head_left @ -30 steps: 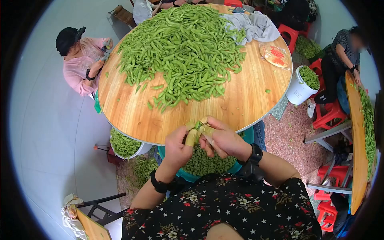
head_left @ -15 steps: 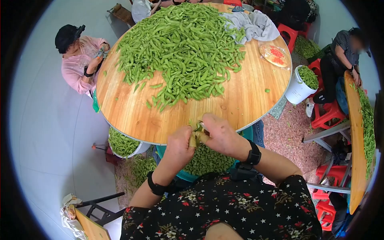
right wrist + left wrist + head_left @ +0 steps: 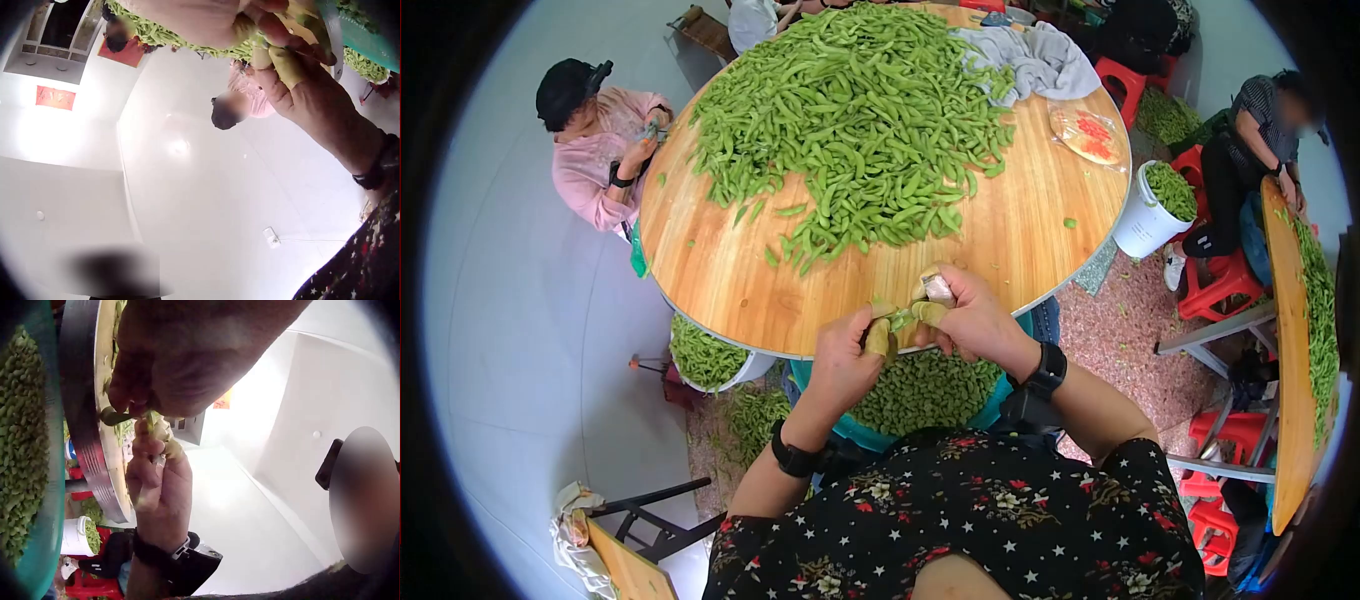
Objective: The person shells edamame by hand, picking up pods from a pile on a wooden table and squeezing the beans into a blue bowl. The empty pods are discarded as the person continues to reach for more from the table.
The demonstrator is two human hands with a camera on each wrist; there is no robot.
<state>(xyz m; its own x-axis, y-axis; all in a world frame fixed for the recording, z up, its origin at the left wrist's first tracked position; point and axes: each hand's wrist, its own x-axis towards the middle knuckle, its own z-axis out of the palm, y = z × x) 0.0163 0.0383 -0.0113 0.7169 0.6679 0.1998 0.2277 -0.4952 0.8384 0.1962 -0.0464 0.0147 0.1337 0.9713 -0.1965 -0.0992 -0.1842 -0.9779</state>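
Both hands meet over the near table edge, with yellowish covers on several fingertips. In the head view the left hand (image 3: 847, 350) pinches one end of a green pod (image 3: 901, 319). The right hand (image 3: 977, 318) pinches its other end, and a whitish wrapping shows on one of its fingers. Below the hands, a teal tub (image 3: 847, 428) holds shelled green beans (image 3: 925, 390). A large heap of green pods (image 3: 850, 120) covers the far part of the round wooden table (image 3: 730, 290). The left wrist view shows the right hand (image 3: 159, 481) facing the left.
A grey cloth (image 3: 1040, 62) and a bagged round item (image 3: 1087, 135) lie at the table's right. White buckets of pods stand by the table, one on the right (image 3: 1145, 222). A person in pink (image 3: 595, 160) sits at the left, another person (image 3: 1245, 150) at the far right.
The hands, close together half a second ago, have moved slightly apart, and more of the pod shows between them. The right hand has turned, with its wrapped finger now raised.
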